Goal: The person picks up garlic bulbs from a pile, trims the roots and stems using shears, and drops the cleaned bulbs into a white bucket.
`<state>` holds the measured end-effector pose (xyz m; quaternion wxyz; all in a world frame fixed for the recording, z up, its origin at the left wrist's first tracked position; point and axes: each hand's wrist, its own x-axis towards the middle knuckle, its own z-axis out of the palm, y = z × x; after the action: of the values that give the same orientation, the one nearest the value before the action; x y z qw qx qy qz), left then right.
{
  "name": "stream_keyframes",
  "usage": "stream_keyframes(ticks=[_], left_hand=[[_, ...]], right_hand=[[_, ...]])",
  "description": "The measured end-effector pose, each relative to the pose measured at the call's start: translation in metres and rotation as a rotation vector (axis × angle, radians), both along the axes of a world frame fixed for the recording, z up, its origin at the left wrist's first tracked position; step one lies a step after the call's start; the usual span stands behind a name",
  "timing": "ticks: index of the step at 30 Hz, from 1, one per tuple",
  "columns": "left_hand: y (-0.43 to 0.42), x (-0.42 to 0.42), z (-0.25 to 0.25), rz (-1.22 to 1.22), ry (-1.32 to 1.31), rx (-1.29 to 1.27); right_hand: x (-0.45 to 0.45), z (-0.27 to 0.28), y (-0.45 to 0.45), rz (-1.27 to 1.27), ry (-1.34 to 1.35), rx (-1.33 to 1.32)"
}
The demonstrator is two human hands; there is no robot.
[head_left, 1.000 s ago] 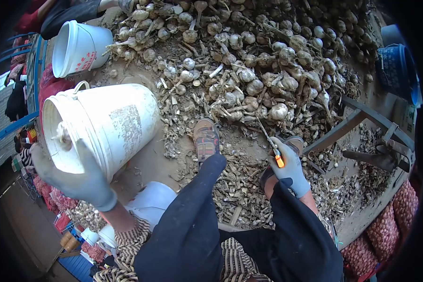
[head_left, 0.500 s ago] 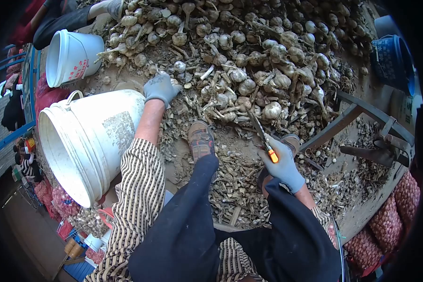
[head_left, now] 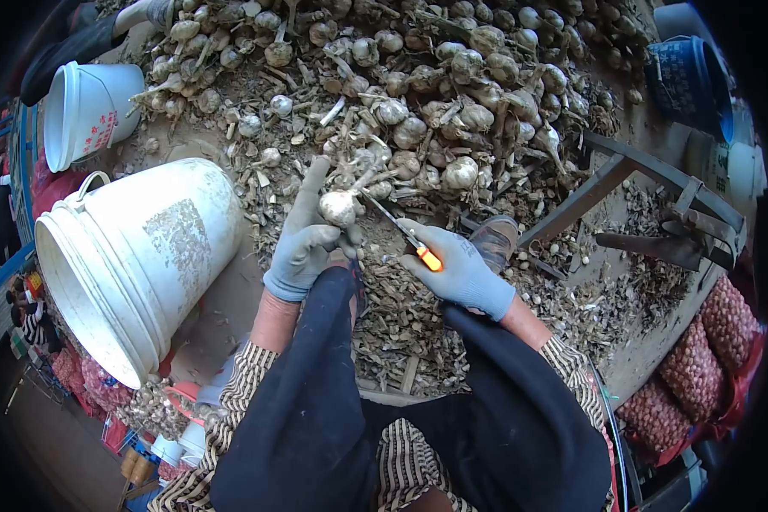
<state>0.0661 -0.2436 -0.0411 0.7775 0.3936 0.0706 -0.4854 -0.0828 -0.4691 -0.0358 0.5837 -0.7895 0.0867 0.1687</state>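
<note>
My left hand (head_left: 303, 247), in a grey glove, holds a pale garlic bulb (head_left: 339, 208) between thumb and fingers, its stem slanting up and to the right. In my gloved right hand (head_left: 461, 269) is an orange-handled cutting tool (head_left: 431, 258) with a narrow metal blade. The blade's tip is at the stem, just right of the bulb; whether they touch I cannot tell. Beyond both hands lies a large heap of garlic (head_left: 461, 119) with dry stems.
A big white bucket (head_left: 158, 247) lies tipped at the left, with a smaller white bucket (head_left: 94, 111) behind it. A dark blue bucket (head_left: 687, 85) and a metal frame (head_left: 648, 183) stand at the right. Net sacks of garlic (head_left: 691, 367) sit beyond the edge. Trimmings (head_left: 414, 341) cover the floor.
My left hand has come back from the heap toward my knees, now with a garlic bulb. My right hand has moved left and slightly up with the tool, meeting the stem. The view has shifted.
</note>
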Motion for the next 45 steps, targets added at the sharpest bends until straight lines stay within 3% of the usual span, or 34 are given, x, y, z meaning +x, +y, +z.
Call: stream_keyframes(ticks=[4,6,8,9,11,12,14,15,17,18,20,21,23,24,26,27,30,33,38,42,45], left_hand=[[-0.003,-0.006,-0.004,-0.109,-0.115,0.016],[-0.005,-0.007,-0.001,0.032,0.041,-0.071],[0.006,-0.009,-0.008,0.064,0.021,-0.132],[0.013,-0.008,-0.010,0.102,0.035,-0.169],[0.032,0.004,-0.014,0.148,-0.001,-0.231],[0.035,0.013,-0.004,0.225,0.038,-0.151],[0.070,0.032,-0.024,0.258,-0.043,0.268],[0.067,0.042,-0.028,0.259,-0.042,0.273],[0.054,0.065,-0.042,0.036,-0.523,1.137],[0.051,0.077,-0.055,0.040,-0.526,1.136],[0.048,0.090,-0.091,-0.260,-1.170,1.500],[0.048,0.093,-0.101,-0.255,-1.165,1.496],[0.048,0.098,-0.115,-0.169,-1.493,1.594],[0.046,0.095,-0.110,-0.171,-1.490,1.589],[0.036,0.087,-0.087,-0.035,-0.834,1.218],[0.032,0.075,-0.073,-0.003,-0.897,1.070],[0.001,0.040,-0.011,-0.111,-1.002,0.941],[-0.013,0.018,0.009,-0.269,-1.050,0.931],[-0.016,0.010,0.028,-0.353,-1.052,0.900],[-0.006,0.007,0.071,-0.187,-1.120,0.935],[0.027,0.012,0.126,0.174,-1.469,1.040]], right_hand=[[0.010,0.004,0.004,-0.020,0.019,-0.054],[0.004,-0.005,0.008,-0.066,-0.090,-0.073],[0.002,-0.002,0.006,-0.136,0.167,-0.009],[-0.005,-0.010,0.007,-0.177,0.052,-0.019],[-0.007,-0.009,0.004,-0.187,0.104,0.035],[-0.012,-0.018,0.004,-0.213,0.092,0.061],[-0.012,-0.014,0.001,-0.194,0.106,0.045],[-0.011,-0.012,0.001,-0.173,0.126,0.023],[-0.012,-0.016,0.002,-0.163,0.093,0.007],[-0.010,-0.017,0.003,-0.161,0.056,-0.013],[-0.004,-0.012,0.004,-0.158,0.036,-0.051],[-0.001,-0.009,0.004,-0.147,0.018,-0.085],[0.005,-0.009,0.006,-0.141,-0.079,-0.145],[0.006,-0.009,0.007,-0.137,-0.173,-0.196],[0.009,-0.008,0.004,-0.106,-0.171,-0.254],[0.013,-0.003,0.002,-0.035,-0.150,-0.357],[0.015,-0.004,-0.001,0.043,-0.170,-0.517],[0.021,0.001,-0.003,0.101,-0.231,-0.649],[0.012,-0.006,-0.003,0.188,-0.180,-0.576],[0.002,-0.013,0.008,-0.188,-0.221,-0.241],[0.000,-0.008,-0.003,-0.236,-0.069,-0.117]])
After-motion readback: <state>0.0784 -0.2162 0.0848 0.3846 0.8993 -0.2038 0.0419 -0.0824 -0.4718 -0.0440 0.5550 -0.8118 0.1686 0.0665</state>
